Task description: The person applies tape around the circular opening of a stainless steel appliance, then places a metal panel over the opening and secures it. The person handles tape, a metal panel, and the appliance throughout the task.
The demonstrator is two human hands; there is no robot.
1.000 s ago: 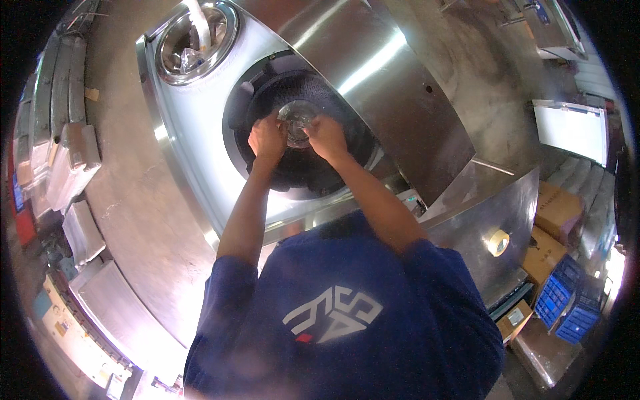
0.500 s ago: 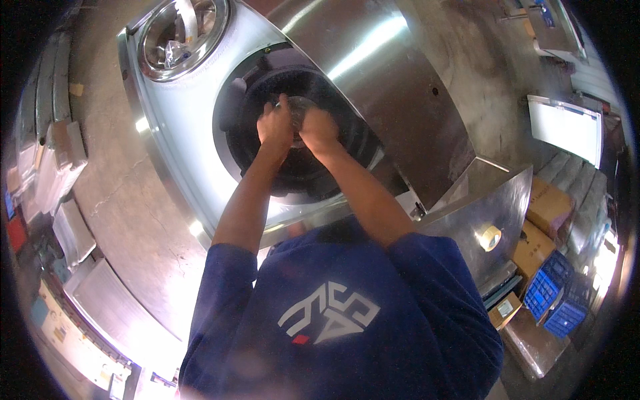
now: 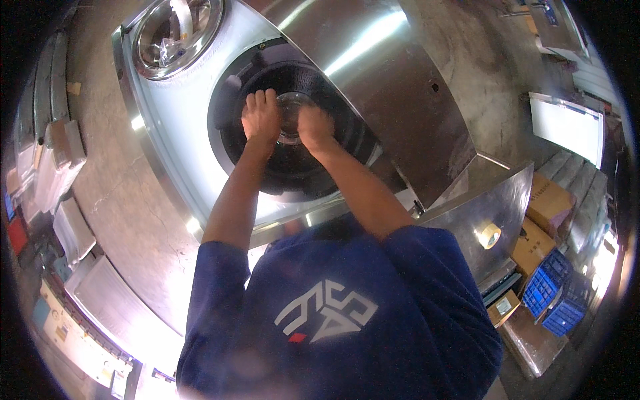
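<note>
A black round fitting [image 3: 223, 130] with a ribbed inner ring sits in a white panel with a metal edge. At its middle is a shiny round piece [image 3: 291, 100], clear or metallic, between my hands. My left hand [image 3: 261, 119] is just left of that piece, its fingers side by side and curled, fingertips hidden; what they hold, if anything, does not show. My right hand [image 3: 315, 127] is at the right side of the round piece, its fingers smeared by motion.
A round metal-rimmed opening [image 3: 141, 57] with a white hose and a plastic bag lies at the upper left. A brown-grey metal sheet [image 3: 393, 100] covers the right side. Farther right are a tape roll [image 3: 490, 236], cardboard boxes [image 3: 550, 203] and blue crates [image 3: 547, 277].
My left hand has moved left, away from the central round piece, which shows more now. My right hand has shifted slightly and stays near its right side.
</note>
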